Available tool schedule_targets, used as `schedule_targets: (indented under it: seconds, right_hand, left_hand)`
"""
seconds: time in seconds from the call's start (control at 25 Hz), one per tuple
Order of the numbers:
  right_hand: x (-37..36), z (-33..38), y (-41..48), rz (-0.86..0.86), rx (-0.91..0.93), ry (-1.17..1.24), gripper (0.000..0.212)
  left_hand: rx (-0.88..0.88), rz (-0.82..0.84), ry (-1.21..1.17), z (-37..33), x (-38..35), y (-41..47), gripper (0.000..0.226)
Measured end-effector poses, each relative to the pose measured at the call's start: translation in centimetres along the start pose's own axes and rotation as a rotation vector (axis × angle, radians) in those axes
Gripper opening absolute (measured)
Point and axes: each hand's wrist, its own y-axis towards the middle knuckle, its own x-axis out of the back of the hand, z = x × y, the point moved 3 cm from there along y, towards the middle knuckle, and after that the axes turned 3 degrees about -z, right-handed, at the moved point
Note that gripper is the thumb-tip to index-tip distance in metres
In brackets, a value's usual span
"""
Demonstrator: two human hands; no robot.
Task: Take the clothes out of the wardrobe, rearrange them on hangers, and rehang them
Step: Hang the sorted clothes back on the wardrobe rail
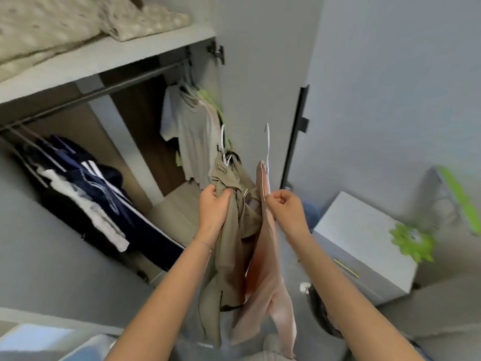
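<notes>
My left hand (214,204) bunches the olive garment (229,246); my right (282,204) pinches the pink one (268,290) at its hanger (267,149), both held clear of the wardrobe (109,53) for sorting.

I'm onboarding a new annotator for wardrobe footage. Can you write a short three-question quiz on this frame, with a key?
1. True or false: the left hand grips the olive-khaki garment.
2. Which garment does the right hand hold? A) a navy jacket B) the pale pink garment C) a green shirt
3. Fill in: the light T-shirt in the wardrobe hangs from the ___.

Key: 1 true; 2 B; 3 rail.
</notes>
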Motion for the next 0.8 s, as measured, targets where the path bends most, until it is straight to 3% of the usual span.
schedule_targets:
  seconds: [0.24,0.52,0.64,0.8]
  right_hand:
    - [-5.4,3.3,7.5,0.257,0.053,-0.032,0.012]
    - [-12.8,5.9,15.9,0.323,0.133,-0.106,0.013]
    - [-17.0,6.5,19.9,0.319,0.179,-0.147,0.015]
    - [-22.5,7.9,24.7,0.368,0.218,-0.196,0.015]
  left_hand:
    - [0.018,-0.251,-0.019,-1.1,1.7,4.7,0.008]
    - [0.058,-0.408,0.047,0.3,5.1,13.1,0.014]
    - [0.065,-0.455,0.058,1.5,6.7,17.8,0.028]
    - [0.096,-0.479,0.066,2.6,8.1,24.5,0.016]
